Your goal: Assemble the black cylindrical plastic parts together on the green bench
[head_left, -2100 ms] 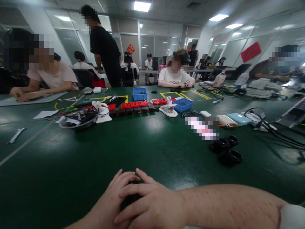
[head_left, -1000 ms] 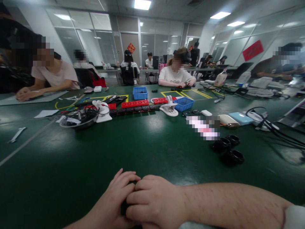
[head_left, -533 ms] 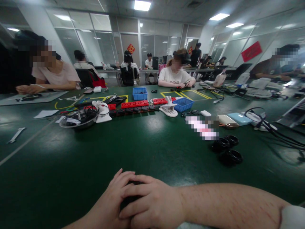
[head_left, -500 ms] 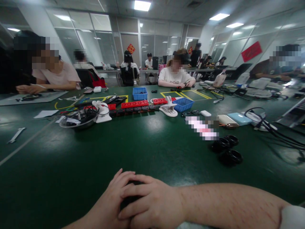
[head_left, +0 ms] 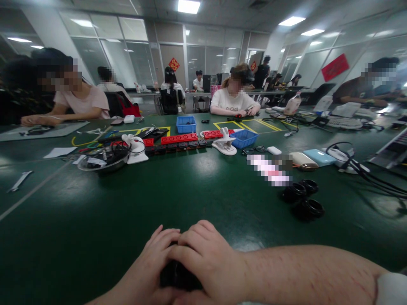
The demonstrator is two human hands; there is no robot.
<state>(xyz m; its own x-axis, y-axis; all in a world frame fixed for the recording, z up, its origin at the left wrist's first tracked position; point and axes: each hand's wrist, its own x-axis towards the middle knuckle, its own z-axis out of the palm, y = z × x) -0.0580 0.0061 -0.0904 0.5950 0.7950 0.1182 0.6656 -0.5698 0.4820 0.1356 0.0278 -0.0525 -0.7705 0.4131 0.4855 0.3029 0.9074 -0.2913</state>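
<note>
At the bottom middle of the view, both of my hands close around a dark, glossy black object, partly hidden by my fingers and palms. My left hand wraps its left side, fingers pointing away from me. Across the top and right side lies my right hand, its fingers bent together over the far end. Where the two hands meet, their fingers touch. The object's exact kind cannot be made out. To the right on the green table stand three black ring-shaped parts.
Beyond my hands, the green table holds a metal bowl of dark parts, a row of red blocks, a white clip stand and blue bins. A wrench lies left. Several people sit around.
My right hand's fingers have shifted up and away from me and drawn together, so more of the black object shows. My left hand stays about where it was.
</note>
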